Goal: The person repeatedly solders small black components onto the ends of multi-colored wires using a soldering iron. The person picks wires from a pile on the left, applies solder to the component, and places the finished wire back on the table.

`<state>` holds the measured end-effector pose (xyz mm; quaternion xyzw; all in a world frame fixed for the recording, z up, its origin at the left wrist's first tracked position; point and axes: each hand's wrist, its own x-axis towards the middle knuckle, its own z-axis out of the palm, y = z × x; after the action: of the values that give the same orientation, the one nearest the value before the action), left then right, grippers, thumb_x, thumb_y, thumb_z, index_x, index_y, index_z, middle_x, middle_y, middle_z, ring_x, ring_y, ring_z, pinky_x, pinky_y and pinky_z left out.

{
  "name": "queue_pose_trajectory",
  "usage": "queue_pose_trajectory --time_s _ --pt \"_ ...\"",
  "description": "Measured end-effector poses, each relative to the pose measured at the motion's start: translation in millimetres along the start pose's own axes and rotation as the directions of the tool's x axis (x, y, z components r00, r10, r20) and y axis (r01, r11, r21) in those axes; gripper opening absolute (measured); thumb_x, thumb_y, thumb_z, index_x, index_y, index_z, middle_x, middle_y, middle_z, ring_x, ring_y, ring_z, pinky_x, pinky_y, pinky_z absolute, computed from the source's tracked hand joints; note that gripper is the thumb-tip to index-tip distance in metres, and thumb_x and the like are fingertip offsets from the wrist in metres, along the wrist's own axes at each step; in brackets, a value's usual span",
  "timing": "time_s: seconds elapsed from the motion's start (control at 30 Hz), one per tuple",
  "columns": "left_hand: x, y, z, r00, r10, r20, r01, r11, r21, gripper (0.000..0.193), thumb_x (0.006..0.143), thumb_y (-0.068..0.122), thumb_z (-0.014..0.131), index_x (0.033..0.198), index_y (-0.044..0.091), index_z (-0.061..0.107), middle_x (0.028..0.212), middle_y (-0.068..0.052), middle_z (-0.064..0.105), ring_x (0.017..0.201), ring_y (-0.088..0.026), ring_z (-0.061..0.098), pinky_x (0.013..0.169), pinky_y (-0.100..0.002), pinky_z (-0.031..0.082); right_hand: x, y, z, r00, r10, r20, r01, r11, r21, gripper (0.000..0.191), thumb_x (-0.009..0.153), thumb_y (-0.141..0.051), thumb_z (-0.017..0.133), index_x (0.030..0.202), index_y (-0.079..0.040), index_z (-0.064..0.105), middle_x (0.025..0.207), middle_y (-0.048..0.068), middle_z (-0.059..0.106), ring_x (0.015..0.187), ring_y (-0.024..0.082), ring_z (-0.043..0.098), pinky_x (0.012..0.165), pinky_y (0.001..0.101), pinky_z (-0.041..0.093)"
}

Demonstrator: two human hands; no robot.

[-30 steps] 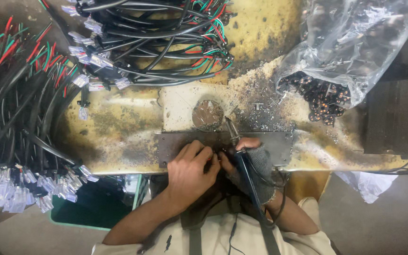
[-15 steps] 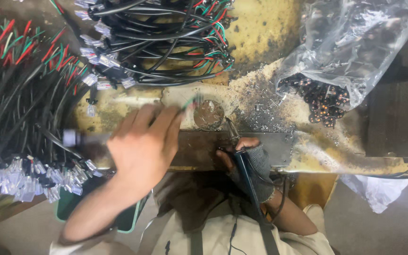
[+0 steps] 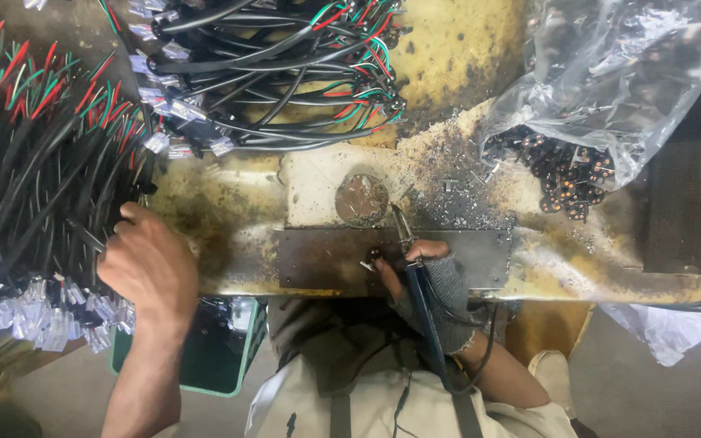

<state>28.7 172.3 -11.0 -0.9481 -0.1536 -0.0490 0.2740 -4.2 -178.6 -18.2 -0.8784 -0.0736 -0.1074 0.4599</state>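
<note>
My right hand (image 3: 430, 280), in a grey fingerless glove, grips a soldering iron (image 3: 415, 284) whose tip points up toward a round metal disc (image 3: 361, 199). It rests on a dark metal plate (image 3: 318, 259) at the bench's front edge. My left hand (image 3: 146, 264) has reached left into a big heap of black cables with red and green wires (image 3: 34, 178). Its fingers curl around one black cable in that heap. Clear plastic connectors (image 3: 42, 320) hang from the cable ends below the hand.
A second bundle of black cables (image 3: 269, 73) lies at the back of the stained yellow bench (image 3: 464, 57). A clear plastic bag (image 3: 610, 81) spills small dark copper-coloured parts (image 3: 565, 174) at right. Metal scraps (image 3: 456, 203) litter the middle. A green bin (image 3: 212, 357) sits under the bench.
My left hand left the metal plate by my right hand, swung left across the bench, and now grips a cable in the left heap. The right hand has stayed put.
</note>
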Motion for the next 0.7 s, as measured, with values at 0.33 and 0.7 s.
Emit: queue_pose_trajectory --time_s 0.33,0.7 --pt "17.6 -30.5 -43.4 0.988 0.104 -0.112 -0.132 0.948 -0.29 0.014 0.099 0.014 0.068 0.092 0.003 0.065 0.092 -0.017 0.067 0.083 -0.033 0.071 0.068 -0.043 0.057 1.7 -4.1 -3.3 0.999 -0.023 -0.022 0.022 0.998 -0.061 0.05 0.083 -0.012 0.087 0.108 -0.009 0.044 0.07 0.002 0.05 0.056 0.014 0.05 0.055 0.0308 0.043" --pt "30.0 -83.4 -67.3 0.991 0.114 -0.076 -0.135 0.705 -0.697 0.009 0.104 0.004 0.065 0.102 -0.005 0.064 0.098 -0.025 0.069 0.08 -0.04 0.071 0.07 -0.045 0.055 -0.3 -1.8 -2.7 1.0 0.001 -0.022 0.0 1.0 0.016 0.049 0.086 -0.01 0.087 0.11 -0.008 0.045 0.073 0.001 0.051 0.06 0.012 0.05 0.06 0.0292 0.042"
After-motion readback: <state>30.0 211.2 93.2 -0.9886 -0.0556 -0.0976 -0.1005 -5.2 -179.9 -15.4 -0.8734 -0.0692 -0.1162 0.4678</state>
